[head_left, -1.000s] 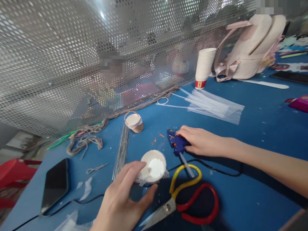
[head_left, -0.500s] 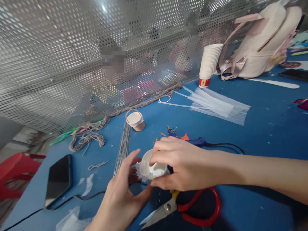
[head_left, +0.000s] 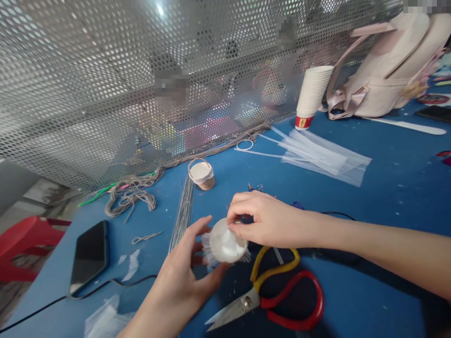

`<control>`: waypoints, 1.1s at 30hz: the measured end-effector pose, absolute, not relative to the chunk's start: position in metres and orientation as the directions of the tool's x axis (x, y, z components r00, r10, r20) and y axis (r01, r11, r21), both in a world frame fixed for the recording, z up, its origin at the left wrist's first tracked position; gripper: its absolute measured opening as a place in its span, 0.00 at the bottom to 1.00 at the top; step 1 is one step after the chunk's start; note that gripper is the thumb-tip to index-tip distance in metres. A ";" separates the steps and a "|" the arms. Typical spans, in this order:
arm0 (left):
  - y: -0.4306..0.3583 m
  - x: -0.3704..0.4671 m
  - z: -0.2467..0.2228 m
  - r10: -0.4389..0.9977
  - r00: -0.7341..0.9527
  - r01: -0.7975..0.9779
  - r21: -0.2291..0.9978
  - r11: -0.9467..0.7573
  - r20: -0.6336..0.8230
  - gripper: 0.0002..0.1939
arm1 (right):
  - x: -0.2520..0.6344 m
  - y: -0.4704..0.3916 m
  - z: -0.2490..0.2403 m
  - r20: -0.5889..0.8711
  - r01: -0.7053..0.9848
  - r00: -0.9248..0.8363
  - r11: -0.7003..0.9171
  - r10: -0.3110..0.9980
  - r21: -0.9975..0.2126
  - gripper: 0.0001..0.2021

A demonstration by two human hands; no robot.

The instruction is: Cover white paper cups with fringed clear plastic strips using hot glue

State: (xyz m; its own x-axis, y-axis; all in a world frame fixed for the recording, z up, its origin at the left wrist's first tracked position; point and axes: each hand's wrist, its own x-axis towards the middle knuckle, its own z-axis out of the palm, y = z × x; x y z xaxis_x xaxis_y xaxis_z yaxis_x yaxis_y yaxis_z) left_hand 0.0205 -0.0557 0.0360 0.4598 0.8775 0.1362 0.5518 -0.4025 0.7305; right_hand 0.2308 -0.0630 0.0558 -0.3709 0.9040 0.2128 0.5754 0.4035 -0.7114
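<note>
Paper cup (head_left: 229,243) sitting on the blue table (head_left: 384,197), mouth up, between both hands. Left hand (head_left: 186,272): thumb and fingers standing wide apart, curving around the cup's left and near sides, not visibly clamping. Right hand (head_left: 259,218): fingertips drawing together at the rim; cannot tell what they are pinching, if anything.

Progress, by my judgement: partway. A stiff, pale mesh fringe (head_left: 207,251) is already ringing the cup; no handle is showing. Small basket (head_left: 202,177) nearby is carrying a thin arched handle and a smoother white collar above a brown, rough-looking base, so is looking further along.

Sheer, ribbed mesh strips (head_left: 327,157) are fanning out behind. Scissors (head_left: 247,301) are lying splayed, with smooth loop handles, yellow and red. Soft grey cord (head_left: 130,202) is tangling at left.
</note>
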 end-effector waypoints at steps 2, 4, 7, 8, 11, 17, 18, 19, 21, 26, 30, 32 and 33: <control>-0.054 0.021 0.039 0.868 0.483 0.558 0.722 -0.409 0.118 0.25 | 0.230 -0.062 0.054 0.232 0.559 -0.330 0.388 0.915 -0.733 0.05; -0.054 0.021 0.040 0.871 0.479 0.570 0.716 -0.402 0.108 0.24 | 0.230 -0.061 0.053 0.230 0.549 -0.275 0.349 0.933 -0.760 0.05; -0.058 0.023 0.037 0.898 0.435 0.594 0.726 -0.347 0.073 0.25 | 0.228 -0.059 0.052 0.183 0.538 -0.191 0.259 0.964 -0.802 0.04; -0.059 0.023 0.037 0.909 0.414 0.598 0.735 -0.318 0.057 0.25 | 0.228 -0.059 0.052 0.171 0.535 -0.172 0.238 0.970 -0.810 0.04; -0.061 0.024 0.037 0.921 0.389 0.605 0.749 -0.270 0.017 0.26 | 0.226 -0.058 0.051 0.158 0.536 -0.136 0.207 0.978 -0.819 0.03; -0.052 0.025 0.046 0.898 0.424 0.633 0.670 -0.388 0.119 0.25 | 0.222 -0.056 0.050 0.171 0.518 -0.099 0.198 0.980 -0.832 0.03; -0.051 0.025 0.046 0.901 0.413 0.639 0.663 -0.390 0.131 0.24 | 0.221 -0.055 0.048 0.180 0.516 -0.096 0.203 0.979 -0.832 0.03; -0.050 0.025 0.047 0.903 0.404 0.641 0.660 -0.392 0.144 0.23 | 0.220 -0.055 0.047 0.189 0.513 -0.095 0.211 0.977 -0.832 0.03; -0.048 0.026 0.047 0.904 0.393 0.637 0.659 -0.400 0.169 0.21 | 0.220 -0.053 0.043 0.223 0.505 -0.094 0.239 0.970 -0.829 0.04; -0.041 0.029 0.044 0.896 0.402 0.634 0.649 -0.421 0.188 0.20 | 0.220 -0.049 0.034 0.360 0.507 -0.145 0.382 0.921 -0.772 0.11; -0.038 0.030 0.042 0.901 0.390 0.619 0.671 -0.409 0.189 0.19 | 0.220 -0.047 0.031 0.415 0.550 -0.173 0.437 0.893 -0.712 0.10; -0.038 0.031 0.041 0.902 0.385 0.622 0.668 -0.409 0.194 0.18 | 0.219 -0.048 0.029 0.422 0.563 -0.187 0.449 0.887 -0.694 0.10; -0.038 0.031 0.041 0.902 0.385 0.627 0.661 -0.413 0.198 0.18 | 0.218 -0.048 0.028 0.421 0.564 -0.197 0.454 0.885 -0.690 0.10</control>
State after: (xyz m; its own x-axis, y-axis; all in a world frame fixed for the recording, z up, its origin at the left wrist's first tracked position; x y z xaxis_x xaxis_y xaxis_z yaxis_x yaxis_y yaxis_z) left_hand 0.0311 -0.0385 0.0412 0.3849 0.9015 0.1978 0.6270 -0.4127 0.6607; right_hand 0.2184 -0.0479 0.0278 -0.1971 0.8854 0.4209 0.5642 0.4536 -0.6899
